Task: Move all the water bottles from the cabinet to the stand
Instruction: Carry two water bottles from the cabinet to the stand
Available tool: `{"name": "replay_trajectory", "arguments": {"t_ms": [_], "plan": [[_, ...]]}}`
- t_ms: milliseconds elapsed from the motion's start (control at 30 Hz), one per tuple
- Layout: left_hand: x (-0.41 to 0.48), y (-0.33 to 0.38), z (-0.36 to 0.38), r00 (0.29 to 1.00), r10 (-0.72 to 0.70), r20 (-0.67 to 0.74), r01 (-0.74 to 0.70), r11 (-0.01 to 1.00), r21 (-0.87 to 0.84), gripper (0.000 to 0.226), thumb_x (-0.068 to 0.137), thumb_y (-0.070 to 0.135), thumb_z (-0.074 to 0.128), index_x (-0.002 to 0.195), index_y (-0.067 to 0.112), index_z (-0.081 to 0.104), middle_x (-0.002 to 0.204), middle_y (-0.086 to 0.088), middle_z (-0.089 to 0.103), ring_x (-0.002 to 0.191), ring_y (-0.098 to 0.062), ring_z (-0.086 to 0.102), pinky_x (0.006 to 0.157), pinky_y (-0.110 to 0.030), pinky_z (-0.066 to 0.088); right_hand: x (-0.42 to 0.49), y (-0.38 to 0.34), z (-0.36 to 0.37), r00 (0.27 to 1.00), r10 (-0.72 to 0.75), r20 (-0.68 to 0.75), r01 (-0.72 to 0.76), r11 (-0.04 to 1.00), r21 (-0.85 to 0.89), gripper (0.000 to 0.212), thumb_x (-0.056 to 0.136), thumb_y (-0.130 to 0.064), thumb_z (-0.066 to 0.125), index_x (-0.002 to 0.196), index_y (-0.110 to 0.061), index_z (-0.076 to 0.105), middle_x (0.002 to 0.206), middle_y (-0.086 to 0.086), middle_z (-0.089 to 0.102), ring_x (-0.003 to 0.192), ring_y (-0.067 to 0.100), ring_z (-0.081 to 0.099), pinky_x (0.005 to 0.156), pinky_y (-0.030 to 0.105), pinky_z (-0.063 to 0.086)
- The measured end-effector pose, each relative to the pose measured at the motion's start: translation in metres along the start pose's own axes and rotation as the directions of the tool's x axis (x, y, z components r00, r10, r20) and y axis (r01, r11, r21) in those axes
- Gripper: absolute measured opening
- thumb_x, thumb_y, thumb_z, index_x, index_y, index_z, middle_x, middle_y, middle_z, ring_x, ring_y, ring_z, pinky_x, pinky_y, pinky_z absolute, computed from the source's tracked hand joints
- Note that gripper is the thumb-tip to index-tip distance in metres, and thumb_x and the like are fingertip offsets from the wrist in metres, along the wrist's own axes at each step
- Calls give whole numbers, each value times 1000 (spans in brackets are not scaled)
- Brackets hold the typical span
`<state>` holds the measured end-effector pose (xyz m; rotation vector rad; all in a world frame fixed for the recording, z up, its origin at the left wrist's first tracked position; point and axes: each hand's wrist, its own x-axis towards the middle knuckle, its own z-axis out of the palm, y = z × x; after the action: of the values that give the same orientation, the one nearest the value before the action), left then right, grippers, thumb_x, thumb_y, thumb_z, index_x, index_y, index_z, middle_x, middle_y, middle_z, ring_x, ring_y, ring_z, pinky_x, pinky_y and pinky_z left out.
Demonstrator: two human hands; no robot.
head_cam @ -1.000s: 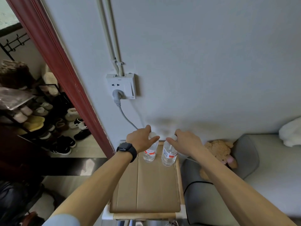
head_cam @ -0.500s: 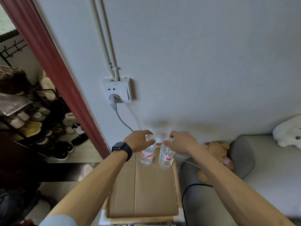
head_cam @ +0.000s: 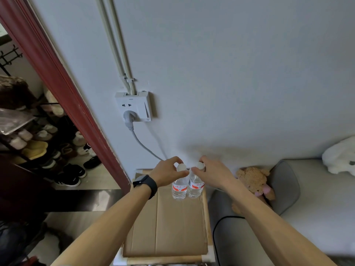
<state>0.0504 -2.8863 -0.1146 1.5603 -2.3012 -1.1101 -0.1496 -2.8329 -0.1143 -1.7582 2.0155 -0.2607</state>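
Two clear plastic water bottles, white caps, red labels, contents clear: left bottle (head_cam: 179,188) and right bottle (head_cam: 196,186), upright, touching side by side at far end of wooden-framed stand (head_cam: 208,217), on brown cardboard sheet (head_cam: 167,227). Cap of left bottle gripped by curled left hand (head_cam: 169,174); cap of right bottle pinched by right hand (head_cam: 213,174). Black wristwatch (head_cam: 147,184) on left wrist. Beyond stand: white wall socket (head_cam: 134,107), grey plug in it. Right of stand: grey cushioned seat (head_cam: 307,208), brown plush bear (head_cam: 251,179). Left of stand: red door frame (head_cam: 57,73), shoe rack (head_cam: 38,146).
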Motion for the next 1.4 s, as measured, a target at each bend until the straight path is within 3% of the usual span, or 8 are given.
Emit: {"name": "replay_trajectory", "arguments": {"t_ms": [167, 333, 433, 733, 900, 1100, 1300, 1400], "plan": [[-9, -12, 7, 996, 82, 17, -84, 990, 117, 56, 77, 47, 75, 126, 37, 52, 116, 6, 58, 100, -12, 55, 81, -27, 44, -3, 10, 0, 995, -62, 76, 68, 994, -84, 43, 88, -64, 51, 115, -31, 43, 103, 2, 65, 91, 25, 60, 75, 40, 51], [-12, -18, 17, 998, 23, -57, -32, 985, -168, 50, 80, 39, 77, 126, 35, 57, 119, 10, 66, 109, -12, 58, 93, -33, 46, -4, 13, 2, 993, -117, 29, 117, 993, 16, 31, 91, -49, 59, 107, -25, 49, 97, 1, 66, 86, 23, 58, 69, 35, 43], [-9, -14, 20, 997, 15, -78, -29, 984, -174, 50, 82, 37, 76, 128, 31, 57, 121, 7, 66, 111, -14, 57, 96, -36, 46, -8, 17, 7, 992, -123, -27, 125, 986, 112, 23, 91, -44, 60, 102, -26, 50, 90, -2, 64, 81, 20, 55, 67, 34, 40], [1, -11, 21, 998, -5, -55, -2, 992, -127, 54, 85, 35, 73, 134, 30, 51, 128, 2, 63, 118, -18, 55, 89, -27, 38, -6, 28, 21, 990, -77, -122, 99, 977, 191, 36, 86, -59, 60, 111, -34, 54, 94, -6, 65, 84, 15, 58, 73, 33, 46], [4, -10, 25, 997, -16, -79, 3, 988, -154, 52, 87, 31, 70, 135, 30, 50, 125, 2, 65, 113, -18, 57, 86, -28, 40, 4, 36, 24, 997, -58, -51, 68, 968, 240, 46, 83, -58, 61, 123, -38, 48, 117, -4, 59, 106, 18, 53, 80, 32, 40], [-2, -12, 28, 993, -14, -116, -14, 972, -234, 46, 88, 28, 69, 131, 31, 53, 108, 12, 62, 100, -11, 57, 78, -20, 40, 3, 34, 32, 999, -51, 2, 46, 911, 410, 46, 84, -55, 64, 121, -45, 37, 114, -9, 57, 92, 17, 62, 76, 32, 44], [-3, -14, 32, 987, -28, -161, -9, 974, -226, 49, 88, 28, 70, 133, 32, 53, 119, 6, 66, 98, -9, 58, 79, -19, 41, 2, 36, 38, 997, -68, -45, 81, 902, 425, 43, 86, -52, 65, 120, -42, 39, 119, -5, 63, 90, 14, 56, 73, 29, 41], [1, -13, 33, 990, -28, -139, -3, 977, -214, 50, 90, 30, 68, 137, 29, 50, 126, 2, 64, 108, -15, 59, 85, -24, 43, 2, 37, 39, 996, -64, -60, 83, 905, 417, 47, 86, -53, 65, 122, -39, 39, 125, -5, 63, 96, 11, 53, 77, 29, 41]]}}
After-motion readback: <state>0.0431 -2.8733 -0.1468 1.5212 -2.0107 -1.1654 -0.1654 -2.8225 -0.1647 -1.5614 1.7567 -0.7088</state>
